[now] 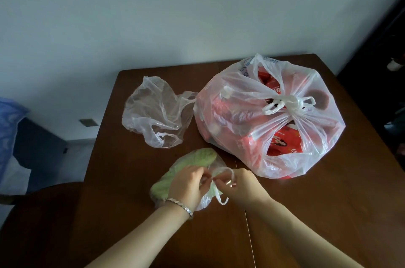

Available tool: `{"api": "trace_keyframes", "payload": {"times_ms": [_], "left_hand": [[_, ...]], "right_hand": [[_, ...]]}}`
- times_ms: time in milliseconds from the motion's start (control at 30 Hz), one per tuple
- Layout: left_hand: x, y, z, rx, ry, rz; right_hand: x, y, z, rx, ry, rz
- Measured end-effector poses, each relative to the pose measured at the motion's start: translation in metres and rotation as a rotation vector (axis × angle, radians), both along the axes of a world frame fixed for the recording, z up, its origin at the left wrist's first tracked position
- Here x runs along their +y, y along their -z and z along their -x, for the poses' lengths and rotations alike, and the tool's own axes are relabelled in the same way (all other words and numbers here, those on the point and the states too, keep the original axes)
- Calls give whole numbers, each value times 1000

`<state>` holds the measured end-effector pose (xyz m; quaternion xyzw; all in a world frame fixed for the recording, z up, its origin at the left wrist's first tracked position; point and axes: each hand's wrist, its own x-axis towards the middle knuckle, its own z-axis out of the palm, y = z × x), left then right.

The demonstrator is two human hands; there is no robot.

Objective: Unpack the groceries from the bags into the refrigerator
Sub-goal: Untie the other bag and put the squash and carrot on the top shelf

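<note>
The left hand (188,184) and the right hand (241,186) meet at the near middle of the table (328,213), fingertips almost touching. Both have their fingers curled in, pinching the knotted handles (219,182) of a small clear bag (203,201); one white loop arches over the right hand's fingers and a loose end hangs below them. A silver bracelet (182,206) sits on the left wrist.

The small clear bag lies on the wood under and behind the left hand, with a pale green leafy vegetable (190,161) inside it. Its long axis runs on a slant, from the near left up to the far right, and the tied mouth points to the person's right, toward the right hand.

Just beyond the right hand stands a large white bag (241,114), knotted shut on top and bulging with red packets (282,142). Left of it and just touching its side, an empty clear bag (153,112) lies crumpled. A dark chair (43,213) stands at the table's near left
</note>
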<state>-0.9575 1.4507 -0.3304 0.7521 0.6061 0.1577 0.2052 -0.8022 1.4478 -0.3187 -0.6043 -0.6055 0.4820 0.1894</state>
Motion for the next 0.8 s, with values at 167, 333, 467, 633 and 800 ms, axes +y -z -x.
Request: {"api": "trace_keyframes", "payload": {"times_ms": [167,333,467,633,800], "left_hand": [[-3,3,-2,62,114,-50],[-4,3,1,114,164,-26],[-3,2,4,131,219,29],[4,-5,7,33,105,167],[5,-9,2,-150,-89,403]], "right_hand": [[10,14,6,-72,84,103],[12,18,4,-40,-31,124],[7,18,3,-90,-117,52],[-1,18,7,-24,-104,64],[-12,22,11,73,67,-103]]}}
